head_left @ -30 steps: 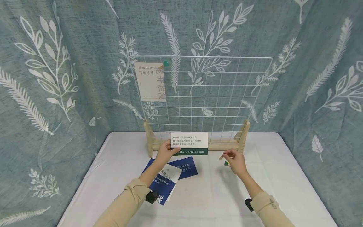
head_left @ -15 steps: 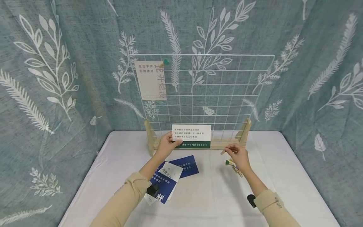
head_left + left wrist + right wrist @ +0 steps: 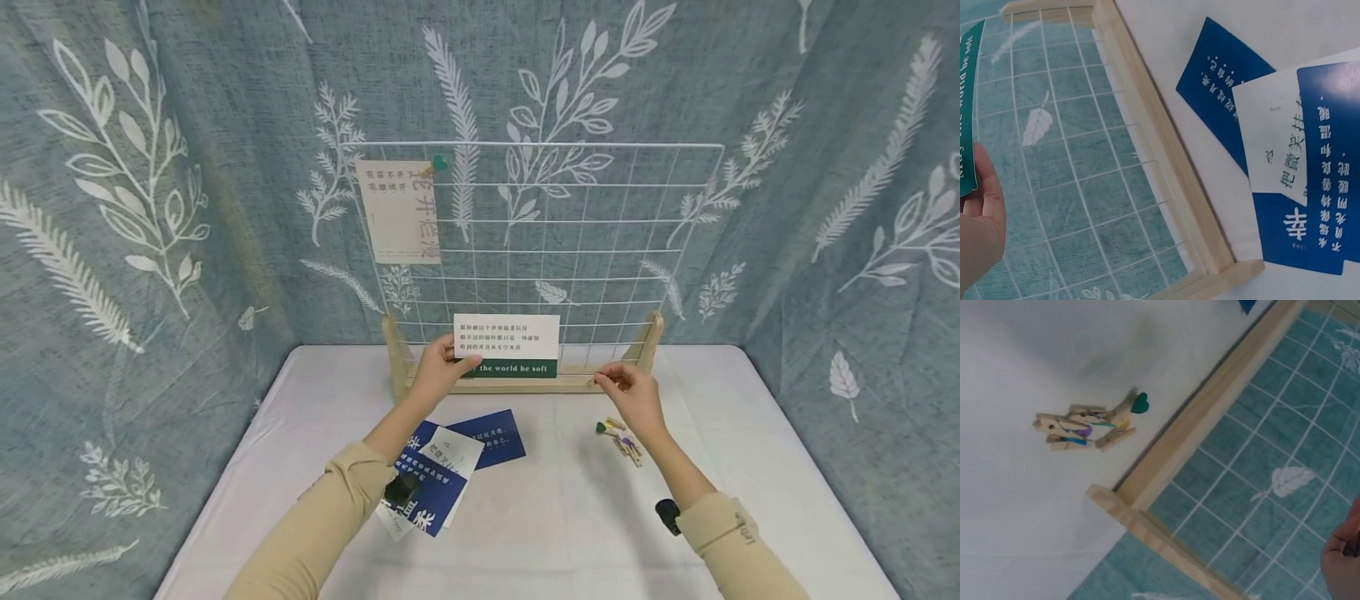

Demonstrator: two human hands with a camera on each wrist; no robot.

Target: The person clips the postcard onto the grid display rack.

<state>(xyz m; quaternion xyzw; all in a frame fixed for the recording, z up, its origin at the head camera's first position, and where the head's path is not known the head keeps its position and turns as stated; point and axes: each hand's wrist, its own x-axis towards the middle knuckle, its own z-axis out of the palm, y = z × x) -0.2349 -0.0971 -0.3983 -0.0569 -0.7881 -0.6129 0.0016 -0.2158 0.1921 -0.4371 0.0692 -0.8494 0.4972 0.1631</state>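
Observation:
In the head view my left hand (image 3: 437,371) grips the left edge of a white and green card (image 3: 507,335), its thumb over the front. The card is upright before the lower part of a white wire grid (image 3: 540,145). The left wrist view shows the card's green strip (image 3: 967,106) with my fingers at its edge. My right hand (image 3: 632,398), right of the card and apart from it, pinches a small wooden clothespin, now mostly hidden by the fingertips. A pale printed card (image 3: 397,217) hangs at the grid's upper left under a clothespin with a green heart (image 3: 439,163).
Several wooden clothespins (image 3: 1066,425) lie in a small pile on the white table, below my right hand. Blue and white cards (image 3: 491,437) overlap on the table near my left forearm. The grid stands in a wooden base (image 3: 525,385). A patterned curtain (image 3: 247,167) surrounds the table.
My left hand has raised the white and green card from near the base to in front of the lower grid. My right hand has risen slightly with the clothespin, uncovering the pile.

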